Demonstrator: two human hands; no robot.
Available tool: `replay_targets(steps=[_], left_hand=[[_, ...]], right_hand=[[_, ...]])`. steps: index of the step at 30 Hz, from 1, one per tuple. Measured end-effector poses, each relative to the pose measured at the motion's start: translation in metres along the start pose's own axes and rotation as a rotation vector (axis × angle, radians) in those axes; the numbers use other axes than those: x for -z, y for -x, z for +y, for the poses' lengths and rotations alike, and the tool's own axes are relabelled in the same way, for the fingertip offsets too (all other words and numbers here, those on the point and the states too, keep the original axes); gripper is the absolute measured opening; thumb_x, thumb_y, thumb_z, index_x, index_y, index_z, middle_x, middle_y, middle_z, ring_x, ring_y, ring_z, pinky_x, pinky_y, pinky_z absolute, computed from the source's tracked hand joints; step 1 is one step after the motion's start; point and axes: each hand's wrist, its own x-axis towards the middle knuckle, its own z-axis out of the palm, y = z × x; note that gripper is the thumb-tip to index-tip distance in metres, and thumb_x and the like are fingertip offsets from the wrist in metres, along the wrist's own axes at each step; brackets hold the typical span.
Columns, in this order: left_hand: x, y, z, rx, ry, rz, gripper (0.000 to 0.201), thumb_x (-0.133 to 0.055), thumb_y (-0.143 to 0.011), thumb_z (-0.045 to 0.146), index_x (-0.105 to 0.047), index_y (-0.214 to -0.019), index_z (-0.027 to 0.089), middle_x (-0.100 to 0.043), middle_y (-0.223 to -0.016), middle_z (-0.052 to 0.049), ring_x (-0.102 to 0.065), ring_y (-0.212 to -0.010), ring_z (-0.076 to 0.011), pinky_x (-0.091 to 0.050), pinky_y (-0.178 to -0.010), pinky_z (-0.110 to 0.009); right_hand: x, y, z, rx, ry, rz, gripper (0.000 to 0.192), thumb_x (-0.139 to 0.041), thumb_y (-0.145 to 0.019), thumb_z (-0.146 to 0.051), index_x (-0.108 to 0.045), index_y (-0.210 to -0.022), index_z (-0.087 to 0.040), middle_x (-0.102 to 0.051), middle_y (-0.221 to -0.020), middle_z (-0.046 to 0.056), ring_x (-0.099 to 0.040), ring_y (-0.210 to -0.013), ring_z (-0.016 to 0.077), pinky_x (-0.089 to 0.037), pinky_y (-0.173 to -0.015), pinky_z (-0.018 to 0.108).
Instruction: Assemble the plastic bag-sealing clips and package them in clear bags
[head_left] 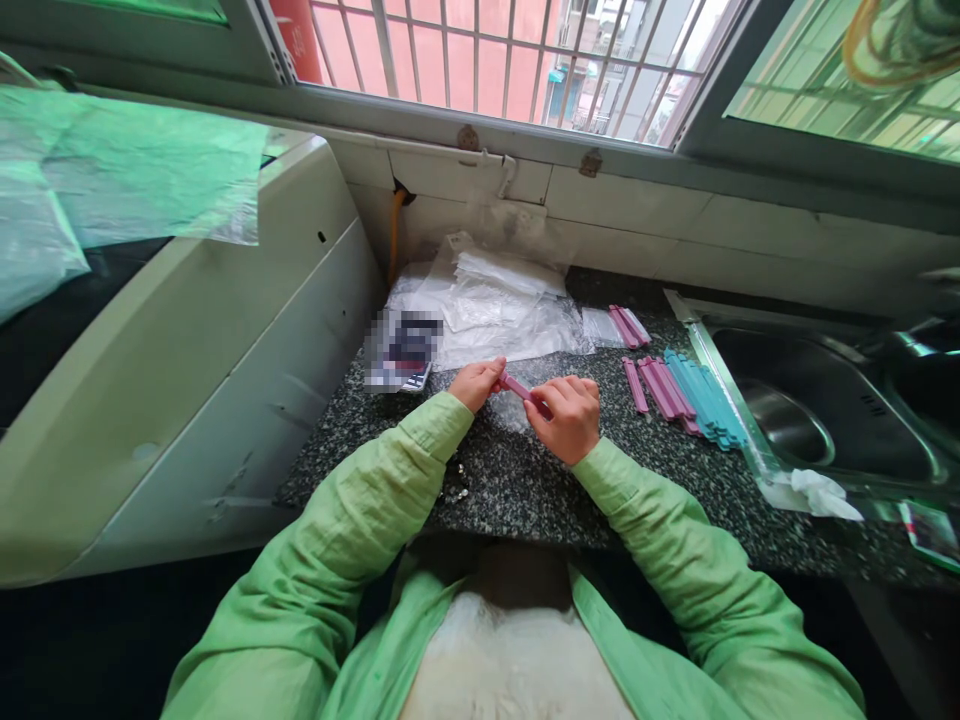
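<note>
My left hand (478, 385) pinches one end of a slim pink bag-sealing clip (517, 387). The fingers of my right hand (566, 415) are closed around its other end. The clip slants down to the right above the speckled counter (517, 490), and its right end is partly hidden by my fingers. To the right of my right hand lie a few loose pink clips (634, 386), a stack of pink clips (666, 388) and a row of several teal clips (705, 402). Behind them, more pink clips (628, 327) lie by a clear bag.
Clear plastic bags (502, 305) are heaped against the wall, with a blurred-out phone (412, 350) to their left. A metal sink (817, 400) is at right, white crumpled tissue (825, 495) on its edge. A large white appliance (247, 350) borders the left.
</note>
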Motion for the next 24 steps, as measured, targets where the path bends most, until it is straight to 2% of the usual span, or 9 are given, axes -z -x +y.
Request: replay_targets(steps=[13,24], left_hand=[[-0.0008,-0.0026,-0.0087,-0.107,0.004,-0.009,0.054,-0.042,-0.064,0.067,-0.051,-0.05,0.016,-0.035,-0.04,0.004,-0.036,-0.046,-0.0084,-0.029,-0.047,-0.023],[0.0,-0.0002,-0.0042,-0.08,-0.016,0.008,0.05,-0.044,-0.069,0.06,-0.052,-0.049,0.015,-0.035,-0.04,0.005,-0.035,-0.046,-0.0081,-0.03,-0.049,-0.024]], right_hand=[[0.0005,0.0019,0.0005,0.011,-0.008,0.002,0.014,-0.055,-0.08,-0.033,-0.059,-0.074,-0.02,-0.063,-0.07,0.0,-0.05,-0.073,0.0154,-0.028,-0.076,0.032],[-0.0007,0.0035,0.0013,0.025,-0.005,-0.038,0.021,-0.051,-0.082,-0.036,-0.057,-0.073,-0.019,-0.059,-0.064,0.001,-0.048,-0.066,0.0144,-0.028,-0.065,0.029]])
